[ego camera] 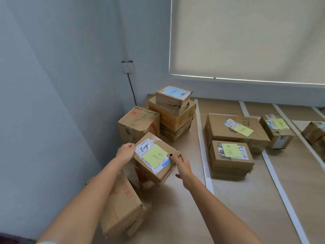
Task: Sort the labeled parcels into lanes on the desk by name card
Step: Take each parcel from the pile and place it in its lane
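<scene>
A small cardboard parcel (164, 169) with a white shipping label and a yellow-green handwritten note is held between both hands over the pile at the desk's left end. My left hand (125, 152) grips its far-left corner. My right hand (182, 163) holds its right edge, thumb on top. Unsorted parcels sit around it: a tall stack (173, 114) topped by a blue-noted box, a taped box (138, 125), and a large box (121, 205) under my left forearm. In the first lane to the right lie a flat parcel (235, 131) and a smaller one (231, 156), each with a yellow note.
White tape strips (202, 143) divide the wooden desk (237, 208) into lanes. A further lane holds a parcel (277, 131) with a yellow note; another box (314, 132) sits at the right edge. A grey wall with a socket and cable is left, a drawn blind behind.
</scene>
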Action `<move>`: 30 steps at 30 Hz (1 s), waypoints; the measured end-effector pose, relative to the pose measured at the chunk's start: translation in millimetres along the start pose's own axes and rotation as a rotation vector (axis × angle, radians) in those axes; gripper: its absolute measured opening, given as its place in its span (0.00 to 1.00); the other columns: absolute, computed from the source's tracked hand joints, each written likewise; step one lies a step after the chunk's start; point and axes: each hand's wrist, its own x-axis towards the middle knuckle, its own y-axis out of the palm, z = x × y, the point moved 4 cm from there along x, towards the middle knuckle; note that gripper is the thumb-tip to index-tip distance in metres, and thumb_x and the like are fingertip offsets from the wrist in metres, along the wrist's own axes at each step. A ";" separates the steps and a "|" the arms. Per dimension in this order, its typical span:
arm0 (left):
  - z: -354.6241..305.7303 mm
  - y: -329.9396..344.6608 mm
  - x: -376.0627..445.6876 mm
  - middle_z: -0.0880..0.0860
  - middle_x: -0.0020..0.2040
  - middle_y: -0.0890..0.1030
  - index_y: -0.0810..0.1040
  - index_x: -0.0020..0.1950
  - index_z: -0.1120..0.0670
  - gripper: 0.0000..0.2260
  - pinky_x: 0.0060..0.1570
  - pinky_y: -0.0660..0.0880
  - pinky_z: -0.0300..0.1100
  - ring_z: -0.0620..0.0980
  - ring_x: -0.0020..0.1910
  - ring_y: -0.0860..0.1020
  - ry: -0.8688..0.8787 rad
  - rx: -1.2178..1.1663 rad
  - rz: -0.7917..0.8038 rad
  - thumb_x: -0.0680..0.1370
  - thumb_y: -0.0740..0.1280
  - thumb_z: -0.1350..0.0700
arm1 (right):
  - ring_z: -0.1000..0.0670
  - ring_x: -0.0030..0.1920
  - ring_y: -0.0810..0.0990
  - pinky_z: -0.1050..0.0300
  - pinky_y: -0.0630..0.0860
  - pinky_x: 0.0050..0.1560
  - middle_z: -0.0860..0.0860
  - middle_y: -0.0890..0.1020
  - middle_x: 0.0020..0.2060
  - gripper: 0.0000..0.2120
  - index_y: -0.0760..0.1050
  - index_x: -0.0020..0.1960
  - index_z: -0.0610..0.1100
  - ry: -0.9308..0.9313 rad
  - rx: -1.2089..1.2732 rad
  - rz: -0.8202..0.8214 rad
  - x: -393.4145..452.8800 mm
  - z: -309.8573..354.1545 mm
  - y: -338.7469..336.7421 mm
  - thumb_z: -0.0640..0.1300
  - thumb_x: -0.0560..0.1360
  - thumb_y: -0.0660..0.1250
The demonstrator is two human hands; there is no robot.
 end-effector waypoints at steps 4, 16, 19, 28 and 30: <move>-31.6 41.7 -30.0 0.52 0.47 0.78 0.78 0.50 0.50 0.12 0.46 0.74 0.45 0.52 0.45 0.75 0.005 -0.045 0.031 0.79 0.55 0.52 | 0.49 0.55 0.73 0.38 0.68 0.57 0.52 0.77 0.56 0.28 0.56 0.71 0.61 -0.051 0.039 0.002 -21.5 7.7 -53.9 0.50 0.76 0.64; -111.4 230.5 -157.3 0.56 0.38 0.82 0.75 0.46 0.53 0.22 0.42 0.72 0.43 0.52 0.38 0.79 -0.057 -0.218 0.157 0.81 0.46 0.43 | 0.51 0.46 0.79 0.63 0.75 0.30 0.49 0.74 0.52 0.28 0.51 0.66 0.57 -0.170 0.085 -0.122 -73.0 19.7 -269.6 0.53 0.75 0.66; -126.6 271.0 -180.4 0.59 0.39 0.81 0.73 0.41 0.56 0.25 0.43 0.72 0.44 0.55 0.37 0.78 -0.157 -0.381 0.245 0.80 0.46 0.41 | 0.50 0.44 0.80 0.65 0.74 0.27 0.46 0.76 0.51 0.25 0.54 0.62 0.52 -0.131 0.017 -0.102 -86.4 6.5 -309.6 0.58 0.74 0.65; -157.6 317.3 -207.4 0.59 0.34 0.79 0.73 0.34 0.58 0.31 0.52 0.71 0.55 0.59 0.42 0.76 -0.372 -0.245 0.380 0.77 0.45 0.36 | 0.49 0.43 0.80 0.57 0.74 0.38 0.45 0.79 0.45 0.21 0.60 0.59 0.46 -0.106 0.075 -0.185 -99.5 -18.7 -386.8 0.58 0.75 0.62; -159.8 326.1 -210.7 0.61 0.42 0.81 0.77 0.41 0.60 0.34 0.53 0.69 0.61 0.62 0.48 0.76 -0.426 -0.232 0.453 0.75 0.46 0.32 | 0.50 0.41 0.81 0.59 0.75 0.36 0.46 0.81 0.43 0.17 0.63 0.59 0.44 -0.089 0.080 -0.199 -99.2 -20.0 -397.9 0.53 0.77 0.61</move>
